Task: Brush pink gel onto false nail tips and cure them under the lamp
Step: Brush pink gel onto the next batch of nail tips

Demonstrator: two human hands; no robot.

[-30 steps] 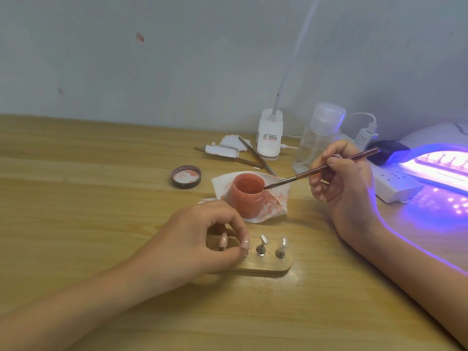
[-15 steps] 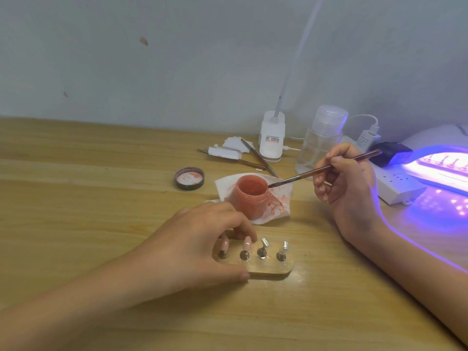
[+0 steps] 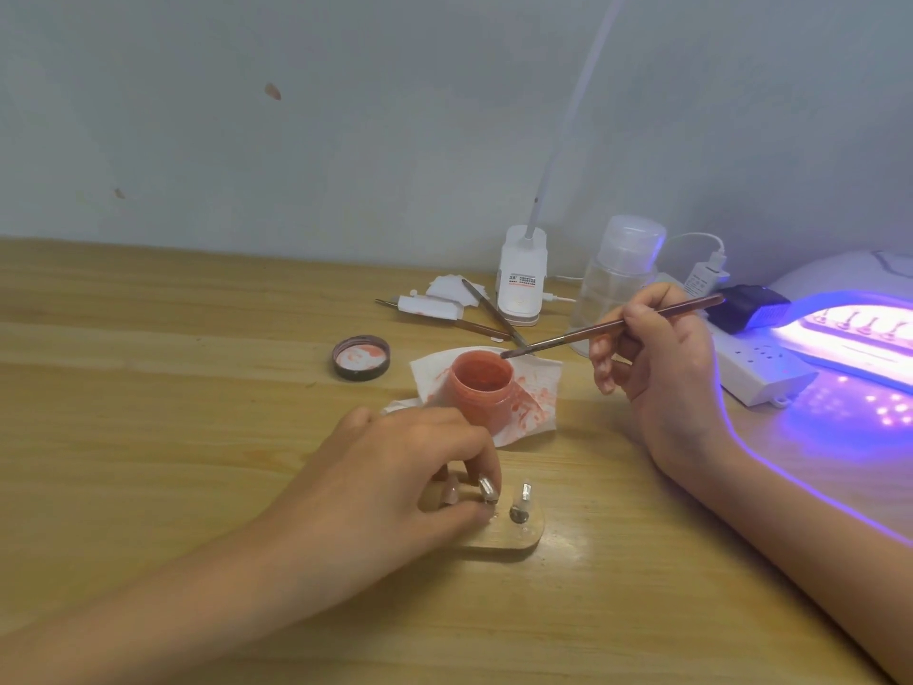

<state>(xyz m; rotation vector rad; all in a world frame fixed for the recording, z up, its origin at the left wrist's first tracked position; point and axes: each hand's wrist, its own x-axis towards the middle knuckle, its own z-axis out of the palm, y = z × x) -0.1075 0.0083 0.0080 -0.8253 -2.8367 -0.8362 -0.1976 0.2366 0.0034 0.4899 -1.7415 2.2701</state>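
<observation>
An open jar of pink gel [image 3: 481, 388] stands on a stained tissue [image 3: 541, 388]. My right hand [image 3: 662, 373] holds a thin brush [image 3: 622, 324] like a pen, with its tip at the jar's far rim. In front of the jar lies a wooden nail holder [image 3: 516, 542] with small metal pegs. My left hand [image 3: 390, 487] curls over its left part, thumb and forefinger pinching one peg [image 3: 487, 489]. A pinkish nail tip [image 3: 450, 490] shows under the fingers, and a bare peg [image 3: 521, 501] stands to the right. The lit curing lamp [image 3: 854, 333] glows violet at far right, with another holder inside.
The jar's lid [image 3: 361, 358] lies upturned left of the tissue. Behind are spare tools and pads [image 3: 459, 309], a white desk-lamp base [image 3: 521, 281], a clear pump bottle [image 3: 617, 284], and a white power strip [image 3: 756, 375] with plugs. The wall is close behind.
My left hand has slid right along the holder, from gripping its left end to pinching a peg nearer the middle. The brush tip has stayed at the jar's rim.
</observation>
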